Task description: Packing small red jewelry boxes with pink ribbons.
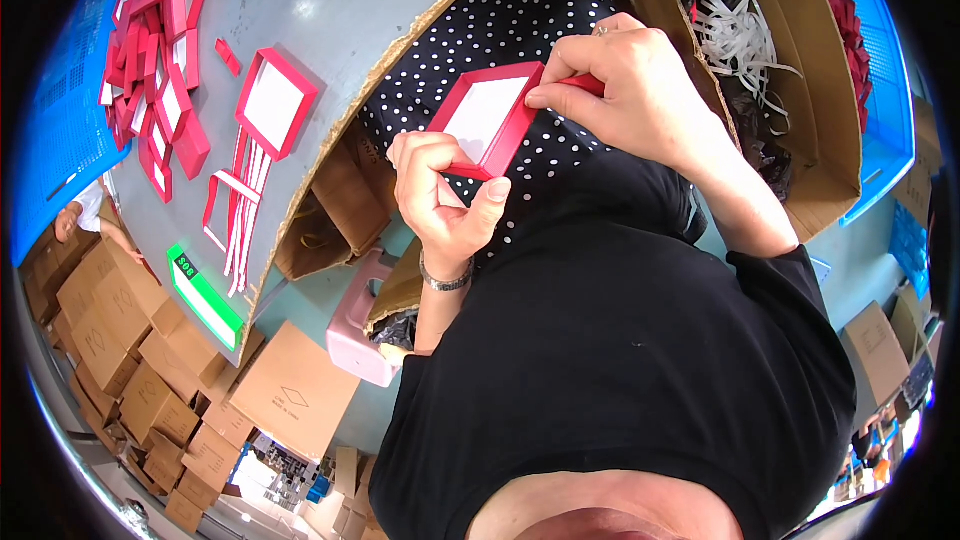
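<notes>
Black fabric of the person's top (620,340) fills the lower frame, nearest the camera. Above it, both hands hold one red box tray (487,120) with a white inner panel, raised over the polka-dot lap, apart from the table.

The left hand (440,202) grips the tray's lower corner, fingers curled under, thumb pressed on the rim. The right hand (630,85) pinches the upper right edge, thumb and forefinger narrowly closed on the red rim.

Status, judged from the layout: this unit is in hand and not yet set down. On the grey table (380,10) lie one like red tray (275,102), a heap of red trays (155,50) and loose red-and-white frame strips (238,210). A cardboard carton (800,90) holding shredded white paper (740,40) stands at right. Which table pieces are finished cannot be told.
</notes>
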### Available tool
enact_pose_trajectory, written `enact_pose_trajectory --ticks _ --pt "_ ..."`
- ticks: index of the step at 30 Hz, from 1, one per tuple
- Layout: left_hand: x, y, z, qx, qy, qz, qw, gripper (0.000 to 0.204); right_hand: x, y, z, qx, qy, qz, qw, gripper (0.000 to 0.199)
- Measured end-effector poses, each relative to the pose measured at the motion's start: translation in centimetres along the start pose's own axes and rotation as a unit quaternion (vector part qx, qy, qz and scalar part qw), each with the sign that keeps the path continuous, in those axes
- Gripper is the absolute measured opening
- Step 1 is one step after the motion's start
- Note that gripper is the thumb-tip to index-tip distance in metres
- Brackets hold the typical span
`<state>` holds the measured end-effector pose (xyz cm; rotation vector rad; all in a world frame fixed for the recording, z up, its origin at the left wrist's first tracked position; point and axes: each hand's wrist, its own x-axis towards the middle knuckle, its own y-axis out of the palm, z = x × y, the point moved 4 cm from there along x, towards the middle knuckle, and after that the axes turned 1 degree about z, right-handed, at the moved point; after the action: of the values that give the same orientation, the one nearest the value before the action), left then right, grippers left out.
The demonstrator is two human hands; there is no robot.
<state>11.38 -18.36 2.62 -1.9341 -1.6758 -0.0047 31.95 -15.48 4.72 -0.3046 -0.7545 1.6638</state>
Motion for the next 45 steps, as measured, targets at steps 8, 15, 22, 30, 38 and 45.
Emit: enact_pose_trajectory --ticks 8,15,22,30,38,45 --pt "-0.7 -0.7 0.8 -0.056 -0.030 -0.071 0.995 0.043 0.8 -0.7 -0.6 -0.093 0.122 -0.034 0.988 0.044" --pt "-0.3 0.9 1.9 -0.459 -0.091 -0.105 0.878 0.028 -0.8 4.5 -4.4 0.571 0.041 0.176 0.801 0.056" --pt "-0.4 -0.4 3.2 -0.272 -0.210 0.067 0.937 0.026 0.8 3.7 -3.3 0.348 0.036 0.132 0.927 0.028" --pt "0.8 0.3 2.8 -0.200 -0.254 0.135 0.937 0.023 0.7 3.5 -1.8 0.103 -0.093 0.081 0.987 0.029" --pt "0.3 0.8 3.0 -0.283 -0.273 0.112 0.913 0.012 0.5 4.1 -2.8 0.098 -0.087 0.041 0.991 0.034" --pt "-0.2 1.0 3.1 -0.285 -0.251 0.085 0.921 0.012 -0.3 3.8 -2.6 0.128 -0.029 0.122 0.984 0.030"
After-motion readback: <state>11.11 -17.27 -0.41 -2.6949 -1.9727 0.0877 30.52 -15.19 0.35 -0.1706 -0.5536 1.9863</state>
